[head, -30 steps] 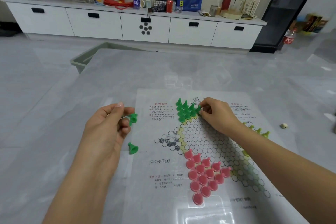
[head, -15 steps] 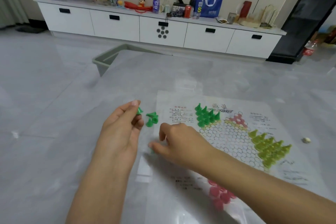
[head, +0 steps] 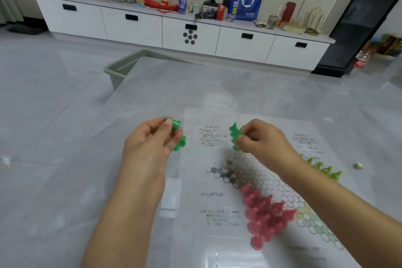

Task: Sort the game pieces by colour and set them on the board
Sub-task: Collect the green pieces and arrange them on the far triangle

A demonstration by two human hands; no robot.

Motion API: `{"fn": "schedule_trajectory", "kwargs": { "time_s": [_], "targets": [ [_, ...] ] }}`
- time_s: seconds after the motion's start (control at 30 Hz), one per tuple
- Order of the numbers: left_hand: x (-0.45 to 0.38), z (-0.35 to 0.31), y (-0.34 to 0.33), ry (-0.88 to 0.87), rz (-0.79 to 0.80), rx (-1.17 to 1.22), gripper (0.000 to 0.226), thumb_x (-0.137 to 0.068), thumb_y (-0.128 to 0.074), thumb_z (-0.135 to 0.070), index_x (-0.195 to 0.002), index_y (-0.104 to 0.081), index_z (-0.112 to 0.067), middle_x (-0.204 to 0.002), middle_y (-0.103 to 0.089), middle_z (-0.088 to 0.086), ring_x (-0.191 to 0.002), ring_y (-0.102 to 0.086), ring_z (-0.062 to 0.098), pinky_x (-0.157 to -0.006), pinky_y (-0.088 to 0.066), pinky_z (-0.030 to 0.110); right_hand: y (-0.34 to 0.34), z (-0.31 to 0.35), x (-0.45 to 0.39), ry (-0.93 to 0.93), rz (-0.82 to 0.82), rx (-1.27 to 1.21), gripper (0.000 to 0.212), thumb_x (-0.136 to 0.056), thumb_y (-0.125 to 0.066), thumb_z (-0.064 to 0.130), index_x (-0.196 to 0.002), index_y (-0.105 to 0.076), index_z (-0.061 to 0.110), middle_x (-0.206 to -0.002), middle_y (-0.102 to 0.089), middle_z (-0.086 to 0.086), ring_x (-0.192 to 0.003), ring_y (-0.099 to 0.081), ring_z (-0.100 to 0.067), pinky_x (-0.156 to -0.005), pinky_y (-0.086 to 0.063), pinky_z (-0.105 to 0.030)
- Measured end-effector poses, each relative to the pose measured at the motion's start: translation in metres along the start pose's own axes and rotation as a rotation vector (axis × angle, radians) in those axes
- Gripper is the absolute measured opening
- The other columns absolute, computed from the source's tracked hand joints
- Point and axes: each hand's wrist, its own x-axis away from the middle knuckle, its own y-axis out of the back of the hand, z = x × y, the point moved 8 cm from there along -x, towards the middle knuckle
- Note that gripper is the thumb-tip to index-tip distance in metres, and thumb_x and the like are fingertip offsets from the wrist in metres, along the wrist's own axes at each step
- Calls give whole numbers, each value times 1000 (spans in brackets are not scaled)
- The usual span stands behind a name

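- Head view: left hand (head: 150,148) off the board's (head: 219,243) left edge, grip curled round two green pieces (head: 177,135).
- Right hand (head: 264,141) over the board's far side, fingertips pinching at the green cluster (head: 235,135); what it holds is blurred.
- Pink pieces (head: 264,216) stand clustered near the board's near edge; yellow-green pieces (head: 322,169) toward its right edge, partly hidden by the right forearm.

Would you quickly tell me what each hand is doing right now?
Left hand: holding two green pieces.
Right hand: fingers curled at the green cluster; its grip cannot be told.
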Motion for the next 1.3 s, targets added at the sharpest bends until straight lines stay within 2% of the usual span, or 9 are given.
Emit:
{"fn": "schedule_trajectory", "kwargs": {
  "time_s": [0.07,0.17,0.33,0.43,0.53,0.9,1.13,1.2,1.3],
  "targets": [
    [3,9,-10,-4,24,-86,12,-87,-53,-1,-78,-60,-5,-73,-60,6,-64,-63,11,-64,-55,15,20,-21,-2,-52,-114,14,9,-84,-61,17,-76,-57,21,-81,-64,3,-77,-62,-15,-65,-50,-28],
    [9,24,-21,30,61,-151,12,-87,-53,-1,-79,-61,-5,-77,-61,9,-68,-61,13,-65,-55,15,26,-43,-4,-77,-158,90,7,-83,-63,19,-77,-59,20,-68,-52,8,-62,-47,-6,-53,-34,-18],
    [11,26,-22,31,79,-192,12,-87,-54,-1,-80,-62,-5,-78,-62,7,-62,-63,6,-64,-54,14,11,-51,-5,-4,-110,159,3,-84,-63,17,-84,-61,18,-74,-56,13,-71,-53,-2,-59,-35,-7],
    [10,24,-19,38,68,-175,12,-87,-53,-2,-79,-62,-5,-77,-62,6,-60,-63,4,-62,-54,13,-2,-43,-4,75,-54,187,6,-83,-64,19,-89,-64,17,-75,-59,10,-72,-55,-5,-60,-38,-7],
    [10,23,-19,47,61,-175,12,-87,-54,-2,-79,-62,-6,-77,-62,5,-66,-61,8,-62,-53,12,-4,-39,-3,126,-54,206,6,-83,-64,20,-88,-65,18,-64,-53,12,-60,-48,-2,-52,-36,-9],
    [10,23,-18,57,46,-190,13,-87,-55,-2,-78,-63,-7,-76,-62,3,-67,-60,8,-63,-54,12,-8,-37,-2,179,-49,218,7,-81,-66,20,-88,-67,19,-57,-49,12,-52,-42,-2,-51,-36,-10],
    [12,18,-18,58,51,-163,14,-88,-52,-1,-78,-61,-6,-76,-61,6,-69,-59,12,-62,-54,13,-4,-35,3,172,-51,187,9,-82,-65,22,-91,-65,20,-62,-53,9,-56,-46,-3,-53,-39,-11],
    [12,11,-14,51,50,-119,17,-88,-50,-1,-76,-61,-6,-71,-63,6,-65,-61,13,-59,-54,15,12,-32,4,149,-129,95,2,-83,-64,22,-85,-64,24,-68,-59,9,-61,-51,-2,-58,-43,-8],
    [10,-5,-1,22,9,-18,20,-88,-46,-2,-73,-58,-8,-65,-66,2,-55,-62,10,-53,-52,16,28,-11,1,172,-199,32,8,-87,-58,20,-83,-63,25,-75,-62,13,-68,-56,2,-60,-43,-4]
  ]
}}
